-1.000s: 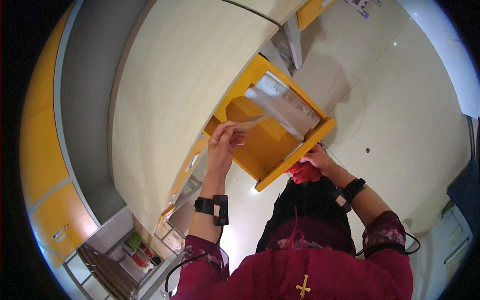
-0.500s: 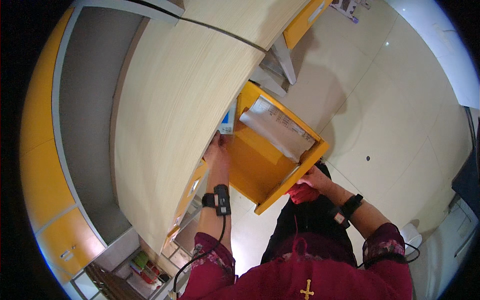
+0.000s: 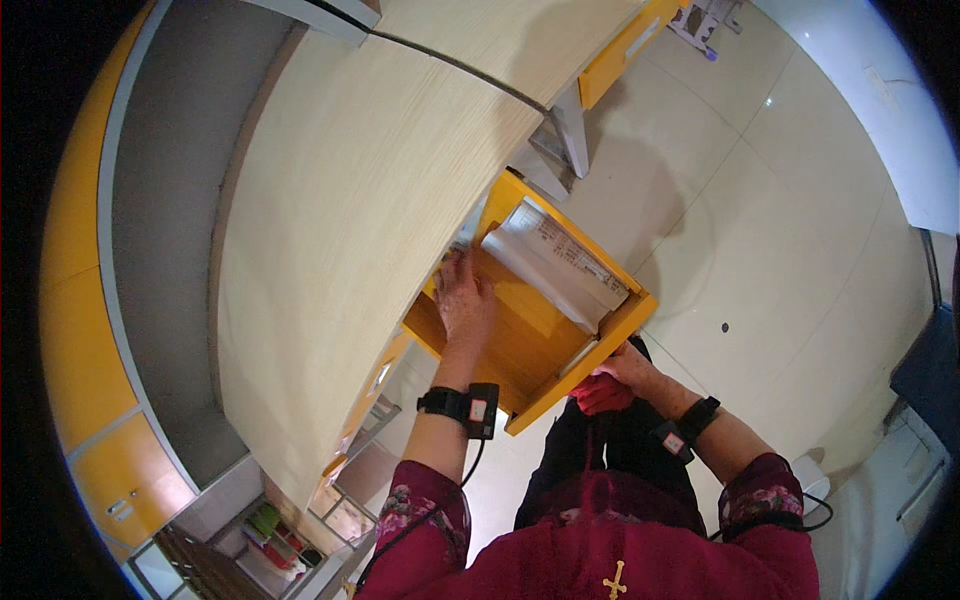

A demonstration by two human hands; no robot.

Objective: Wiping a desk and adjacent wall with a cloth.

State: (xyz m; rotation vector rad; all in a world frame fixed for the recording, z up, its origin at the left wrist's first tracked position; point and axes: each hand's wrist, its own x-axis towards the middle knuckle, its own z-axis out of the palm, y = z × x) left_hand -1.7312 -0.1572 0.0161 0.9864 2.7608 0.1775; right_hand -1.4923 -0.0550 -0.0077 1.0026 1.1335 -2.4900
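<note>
A yellow drawer (image 3: 515, 345) is pulled out from under a pale wood-grain desktop (image 3: 330, 200). My left hand (image 3: 466, 295) reaches into its back left part, fingers apart and partly in shadow by the desk edge. Just beyond those fingertips a small pale thing (image 3: 468, 230) shows, mostly hidden beneath the desktop. Along the drawer's far right side lies a curled sheet of printed paper (image 3: 555, 262). My right hand (image 3: 627, 368) is closed at the outside of the drawer front, with a bunched red cloth (image 3: 602, 394) in it.
Another yellow drawer front (image 3: 625, 55) and a grey metal desk leg (image 3: 570, 130) stand farther off. Pale tiles (image 3: 760, 230) cover the floor on the right. Yellow cabinets (image 3: 130, 480) line the left, near a low shelf with assorted items (image 3: 275, 540).
My left hand has moved from the desk edge rightward over the drawer's inside. The blue and white thing near it is now mostly out of sight. My right hand stays at the drawer front.
</note>
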